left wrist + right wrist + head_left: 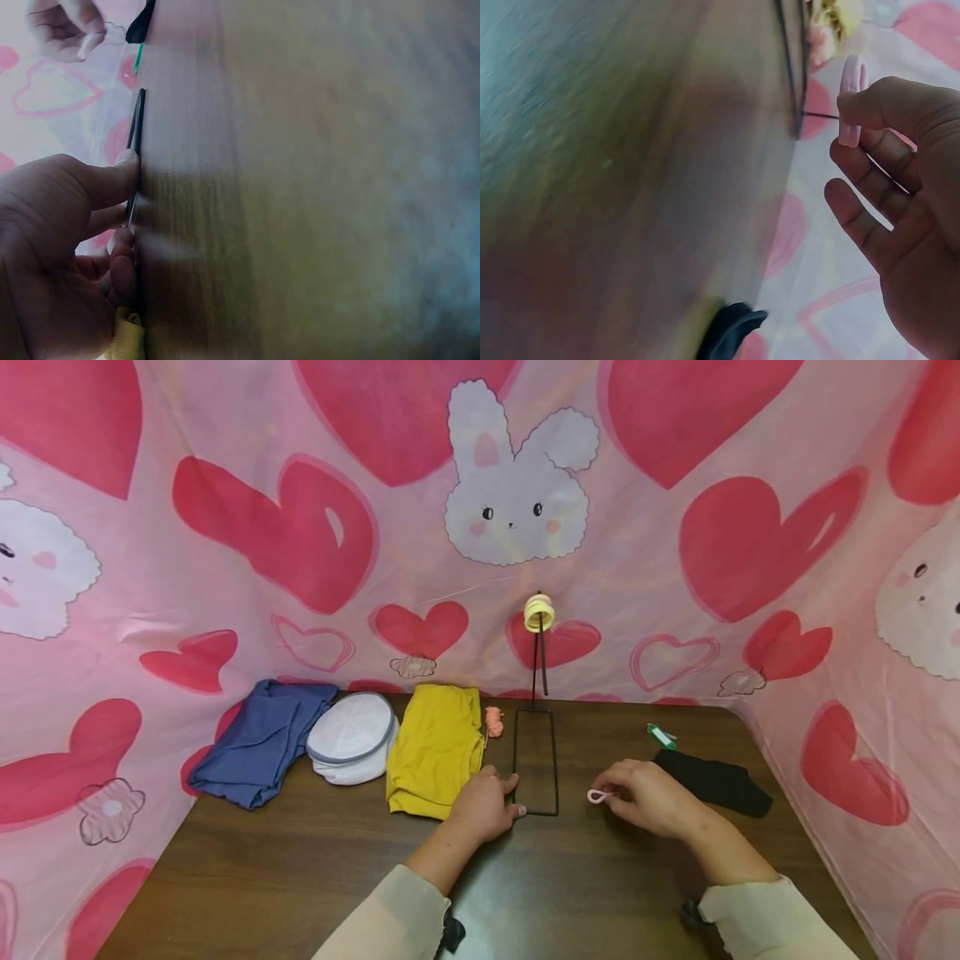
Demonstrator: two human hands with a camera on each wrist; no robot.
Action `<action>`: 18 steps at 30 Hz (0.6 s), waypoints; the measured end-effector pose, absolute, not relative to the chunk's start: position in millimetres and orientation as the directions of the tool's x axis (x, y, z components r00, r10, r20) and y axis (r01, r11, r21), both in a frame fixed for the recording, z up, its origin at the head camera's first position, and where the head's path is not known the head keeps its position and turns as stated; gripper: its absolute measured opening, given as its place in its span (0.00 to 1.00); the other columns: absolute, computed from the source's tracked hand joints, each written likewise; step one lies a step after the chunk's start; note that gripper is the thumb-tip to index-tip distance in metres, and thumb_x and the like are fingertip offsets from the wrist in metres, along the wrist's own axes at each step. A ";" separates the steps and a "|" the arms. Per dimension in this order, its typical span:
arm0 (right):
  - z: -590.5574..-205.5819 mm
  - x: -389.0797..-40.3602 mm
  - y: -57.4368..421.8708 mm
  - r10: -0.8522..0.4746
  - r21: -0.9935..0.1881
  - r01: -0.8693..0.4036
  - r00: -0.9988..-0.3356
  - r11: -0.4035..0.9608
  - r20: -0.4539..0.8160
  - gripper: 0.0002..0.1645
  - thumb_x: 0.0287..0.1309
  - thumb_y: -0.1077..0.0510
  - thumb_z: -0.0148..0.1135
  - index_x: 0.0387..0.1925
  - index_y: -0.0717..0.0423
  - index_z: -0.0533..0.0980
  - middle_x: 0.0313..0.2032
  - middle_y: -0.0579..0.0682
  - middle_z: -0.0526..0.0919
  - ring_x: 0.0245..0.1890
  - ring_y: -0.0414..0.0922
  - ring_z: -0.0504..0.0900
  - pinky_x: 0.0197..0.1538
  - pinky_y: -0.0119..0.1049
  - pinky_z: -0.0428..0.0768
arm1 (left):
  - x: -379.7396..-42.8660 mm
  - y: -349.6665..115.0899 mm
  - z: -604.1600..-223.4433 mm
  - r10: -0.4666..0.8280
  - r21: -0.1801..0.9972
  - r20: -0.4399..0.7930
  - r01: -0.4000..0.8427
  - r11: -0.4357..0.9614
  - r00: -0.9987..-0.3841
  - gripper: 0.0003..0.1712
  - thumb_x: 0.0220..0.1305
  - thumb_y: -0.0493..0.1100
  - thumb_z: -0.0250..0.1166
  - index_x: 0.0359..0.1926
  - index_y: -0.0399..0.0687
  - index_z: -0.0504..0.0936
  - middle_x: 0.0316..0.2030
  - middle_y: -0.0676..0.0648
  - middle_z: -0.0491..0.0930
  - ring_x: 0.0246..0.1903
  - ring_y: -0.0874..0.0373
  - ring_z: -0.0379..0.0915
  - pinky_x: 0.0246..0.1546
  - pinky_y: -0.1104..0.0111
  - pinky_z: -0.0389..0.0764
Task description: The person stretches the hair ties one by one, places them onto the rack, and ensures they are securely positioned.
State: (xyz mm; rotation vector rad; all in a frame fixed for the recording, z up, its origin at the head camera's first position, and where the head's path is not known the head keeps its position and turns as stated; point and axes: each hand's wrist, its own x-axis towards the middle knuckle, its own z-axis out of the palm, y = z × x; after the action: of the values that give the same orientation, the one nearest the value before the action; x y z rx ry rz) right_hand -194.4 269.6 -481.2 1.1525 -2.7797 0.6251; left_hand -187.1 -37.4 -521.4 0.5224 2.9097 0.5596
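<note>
A black wire stand with a rectangular base stands on the table. Yellow bands hang on its upper arm. My left hand grips the near left corner of the base, thumb and fingers at the wire; the left wrist view shows the thumb over the thin black wire. To the right of the stand, my right hand pinches a small pink loop, like a hair tie, between thumb and fingers. It is held off the table, apart from the stand.
Left of the stand lie yellow folded cloth, a white mesh container, blue folded cloth and a small coral bundle. On the right are black cloth and a green-and-white item. Printed fabric surrounds the table.
</note>
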 end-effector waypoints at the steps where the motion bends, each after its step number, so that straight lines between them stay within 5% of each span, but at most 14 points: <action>1: -478.4 -193.8 267.6 -0.660 -0.348 -0.690 -0.718 0.634 0.221 0.14 0.58 0.64 0.75 0.45 0.46 0.86 0.39 0.36 0.84 0.39 0.34 0.80 0.42 0.38 0.83 | -187.0 -37.2 -521.3 0.359 0.380 -0.065 0.310 0.872 -0.931 0.35 0.65 0.59 0.72 0.69 0.50 0.79 0.43 0.43 0.78 0.34 0.55 0.71 0.42 0.61 0.79; 9: -449.0 -190.2 255.3 -0.599 -0.384 -0.689 -0.724 0.615 0.342 0.18 0.54 0.68 0.76 0.45 0.48 0.86 0.37 0.36 0.84 0.36 0.36 0.81 0.39 0.36 0.83 | -186.9 -36.5 -521.0 0.361 0.368 -0.064 0.315 0.875 -0.930 0.35 0.65 0.59 0.72 0.69 0.50 0.80 0.43 0.43 0.78 0.34 0.55 0.71 0.42 0.62 0.79; 18: -415.0 -188.9 239.2 -0.602 -0.294 -0.766 -0.636 0.572 0.483 0.16 0.52 0.65 0.78 0.43 0.50 0.86 0.39 0.38 0.86 0.38 0.36 0.83 0.42 0.35 0.84 | -187.8 -37.4 -522.8 0.366 0.362 -0.059 0.321 0.875 -0.929 0.35 0.65 0.59 0.72 0.69 0.50 0.80 0.43 0.43 0.78 0.35 0.54 0.72 0.43 0.61 0.79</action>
State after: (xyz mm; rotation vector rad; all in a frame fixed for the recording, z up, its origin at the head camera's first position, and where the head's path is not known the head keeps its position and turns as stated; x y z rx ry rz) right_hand -188.9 239.2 -415.0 1.1171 -2.4774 0.6949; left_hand -187.8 -37.4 -522.8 0.5372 2.9200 0.5315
